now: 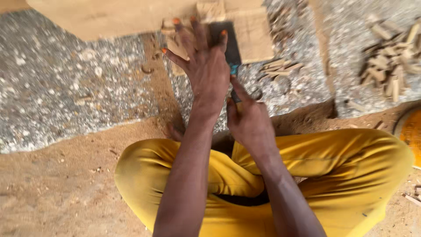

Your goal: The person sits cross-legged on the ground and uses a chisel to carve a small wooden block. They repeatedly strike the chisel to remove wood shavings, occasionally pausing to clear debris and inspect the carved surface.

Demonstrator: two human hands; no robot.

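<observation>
I sit cross-legged on sawdust in yellow trousers. My left hand is spread flat, fingers apart, pressing on a dark flat blade or rasp that lies over a pale wooden piece. My right hand is closed around the tool's handle, of which a dark and teal part shows between the hands. The hands are blurred by motion.
Speckled grey stone floor lies on the left and far right. A heap of several small cut wood pieces sits at the upper right, a few sticks near the wood. An orange round object is at the right edge. Sawdust covers the ground.
</observation>
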